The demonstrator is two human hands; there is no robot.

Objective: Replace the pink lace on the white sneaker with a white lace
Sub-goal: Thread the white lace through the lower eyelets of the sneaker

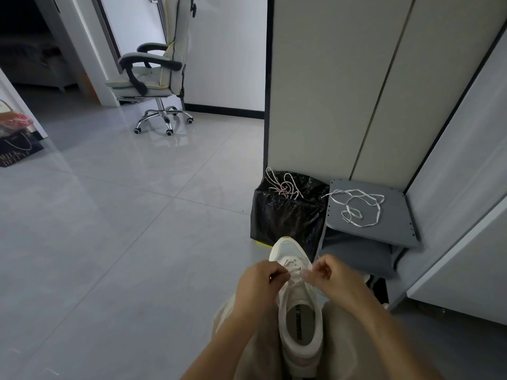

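— From the head view, where is the white sneaker (299,311)?

— It lies between the person's knees, on pale trousers (343,338). Its toe points away towards the black bin bag (285,220) and its mouth faces up.

— And the grip of each hand?

— The left hand (258,283) has its fingers curled, and thumb and forefinger pinch a thin pale strand at the left side of the eyelets. The right hand (333,278) mirrors it, pinching the strand's other end at the right side. Both ends belong to the threaded lace (290,262), which crosses the frontmost eyelets near the toe.

— Where is the pink lace (284,186)?

— It lies in a loose tangle on top of the bin bag, near its back edge, against the tall cabinet (329,91).

— Is another lace in sight?

— Yes, a flat white lace (356,207) is spread in loops across the top of the grey shelf (397,218). One end trails over the shelf's left edge towards the bag.

— Anything further off?

— An office chair (156,78) stands on the grey tiled floor (123,215), well apart, by the far wall.
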